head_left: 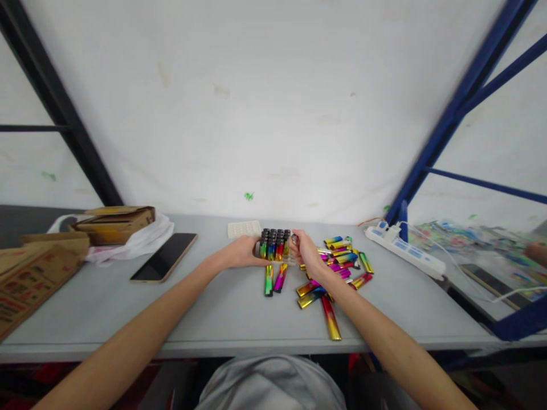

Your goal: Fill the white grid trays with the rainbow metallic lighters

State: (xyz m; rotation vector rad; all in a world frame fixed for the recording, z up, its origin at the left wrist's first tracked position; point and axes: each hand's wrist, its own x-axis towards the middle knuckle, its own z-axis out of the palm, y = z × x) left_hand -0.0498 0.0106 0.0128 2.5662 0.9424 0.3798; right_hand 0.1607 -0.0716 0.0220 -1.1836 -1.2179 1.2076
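Observation:
A block of upright lighters (276, 236), dark tops up and shiny multicoloured bodies below, stands in rows in a pale tray (291, 261). My left hand (244, 251) is curled round the left side of this block, its thumb along the front. At the right end of the rows, my right hand (302, 249) is closed with its fingertips round a lighter (294, 238), of which only the dark top shows. Two loose lighters, one green (268, 281) and one magenta (280, 278), lie in front of the block. Beside my right forearm spreads a pile of metallic lighters (342, 262).
Behind the block lies another pale tray (243, 229). A phone (164, 257), a white plastic bag (149, 236) and cardboard boxes (38, 273) are on the left. At right are a power strip (405, 250) and a blue metal frame (453, 119). Another person's hand (536, 253) shows at the far right.

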